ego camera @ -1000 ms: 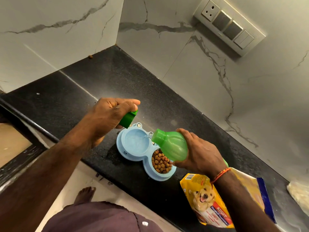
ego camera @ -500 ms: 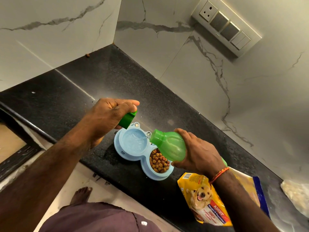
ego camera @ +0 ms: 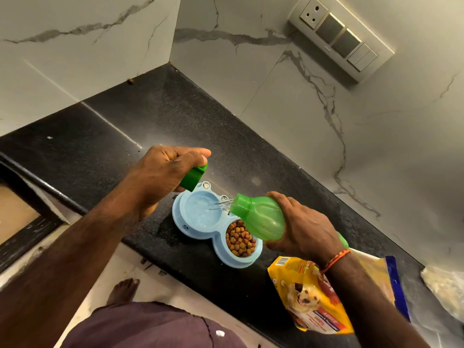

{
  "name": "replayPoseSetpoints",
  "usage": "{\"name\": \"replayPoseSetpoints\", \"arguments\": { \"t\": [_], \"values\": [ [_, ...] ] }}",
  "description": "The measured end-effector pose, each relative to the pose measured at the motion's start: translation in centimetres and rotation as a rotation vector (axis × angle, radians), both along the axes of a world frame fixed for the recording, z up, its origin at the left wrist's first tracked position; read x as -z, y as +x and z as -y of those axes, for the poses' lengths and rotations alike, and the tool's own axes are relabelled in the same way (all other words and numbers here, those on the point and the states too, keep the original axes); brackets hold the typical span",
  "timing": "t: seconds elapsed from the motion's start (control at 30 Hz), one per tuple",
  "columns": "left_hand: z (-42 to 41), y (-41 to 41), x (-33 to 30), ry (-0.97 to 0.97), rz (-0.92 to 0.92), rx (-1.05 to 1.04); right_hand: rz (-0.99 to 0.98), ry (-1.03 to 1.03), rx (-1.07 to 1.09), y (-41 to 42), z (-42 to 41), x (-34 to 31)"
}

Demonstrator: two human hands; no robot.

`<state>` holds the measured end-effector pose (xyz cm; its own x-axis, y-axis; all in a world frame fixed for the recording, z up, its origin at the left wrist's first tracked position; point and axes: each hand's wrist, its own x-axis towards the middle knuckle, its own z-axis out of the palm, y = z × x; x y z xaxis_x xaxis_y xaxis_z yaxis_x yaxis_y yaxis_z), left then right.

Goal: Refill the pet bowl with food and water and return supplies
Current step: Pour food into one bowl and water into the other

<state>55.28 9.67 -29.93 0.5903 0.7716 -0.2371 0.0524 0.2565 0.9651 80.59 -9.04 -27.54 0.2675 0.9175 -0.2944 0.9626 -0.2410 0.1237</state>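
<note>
A light blue double pet bowl (ego camera: pixel 185 228) sits near the front edge of the black counter (ego camera: pixel 105 136). Brown kibble (ego camera: pixel 239 238) fills its right well; water lies in its left well. My right hand (ego camera: pixel 303 228) grips a green bottle (ego camera: pixel 261 217), tipped on its side with the mouth over the left well, and a stream of water runs out. Just behind the bowl, my left hand (ego camera: pixel 163 172) is closed around the green cap (ego camera: pixel 193 177). A yellow dog food bag (ego camera: pixel 311 295) lies on the counter under my right forearm.
Marble walls meet in a corner behind the counter. A switch and socket panel (ego camera: pixel 341 37) is mounted on the right wall. A pale plastic bag (ego camera: pixel 444 287) lies at the far right of the counter. My bare foot (ego camera: pixel 123 291) stands on the floor below the counter edge.
Water keeps flowing from the tipped bottle into the left well. Both hands hold nearly the same pose; the view has shifted slightly.
</note>
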Motion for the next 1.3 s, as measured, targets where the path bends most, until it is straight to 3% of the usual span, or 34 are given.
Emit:
{"name": "replayPoseSetpoints", "arguments": {
  "t": [0.33,0.63,1.03,1.2,1.3],
  "values": [
    [0.0,0.1,-0.3,-0.012,-0.009,0.002,-0.135,0.075,0.071,0.3,0.7,0.7],
    [0.1,1.6,-2.4,0.076,-0.070,0.061,-0.467,0.381,0.206,-0.8,0.5,0.3],
    [-0.4,3.8,-10.0,0.599,-0.155,0.234,-0.656,0.659,0.199,-5.4,-1.8,-0.9],
    [0.3,3.5,-12.9,1.021,-0.329,0.322,-0.710,0.735,0.212,-7.1,-2.4,-1.1],
    [0.7,3.1,-15.1,1.274,-0.403,0.545,-0.754,0.756,0.189,-7.8,-2.4,-1.0]
  ]
}}
